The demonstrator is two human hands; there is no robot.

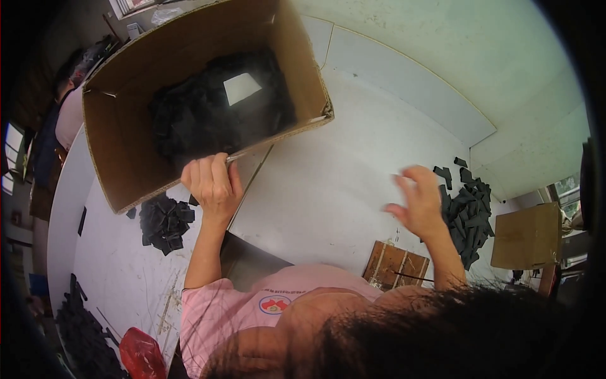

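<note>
My left hand [211, 183] grips the near rim of a large open cardboard box [117, 155], its fingers curled over the edge. Inside the box lies a heap of black pieces [202, 117] with a white paper slip [242, 88] on top; single shapes there are hard to make out. Over the white table [315, 183], my right hand [416, 199] is raised with fingers apart, slightly blurred and holding nothing. Just to its right lies a pile of flat black pieces [470, 211].
Another pile of black pieces [165, 221] sits below the box, left of my left forearm. A brown wooden board [398, 265] lies near my right forearm. More black strips [88, 335] and a red bag [142, 354] are at lower left. A closed carton [525, 237] stands right; a person [71, 117] is far left.
</note>
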